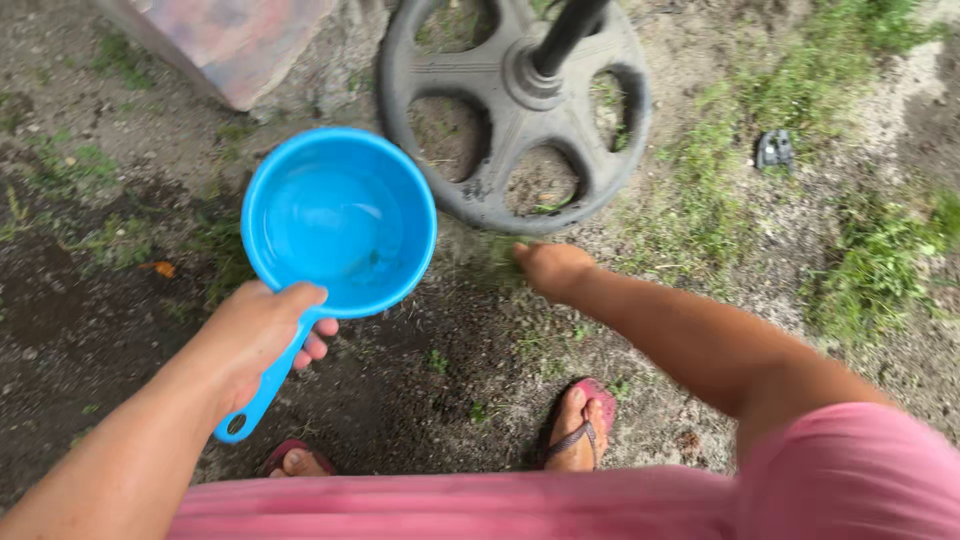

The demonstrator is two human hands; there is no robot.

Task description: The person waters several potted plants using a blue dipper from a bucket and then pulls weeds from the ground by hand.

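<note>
My left hand grips the handle of a blue plastic dipper, held level over dark earth; its bowl has a few green bits inside. My right hand reaches down with fingers bunched at a small tuft of grass on the ground, just below a dark spoked wheel-shaped base. What the right fingers hold is hidden. My feet in pink sandals stand on the soil.
A black pole rises from the round base. A reddish stone block lies at top left. Grass patches spread on the right, with a small dark object on sandy ground.
</note>
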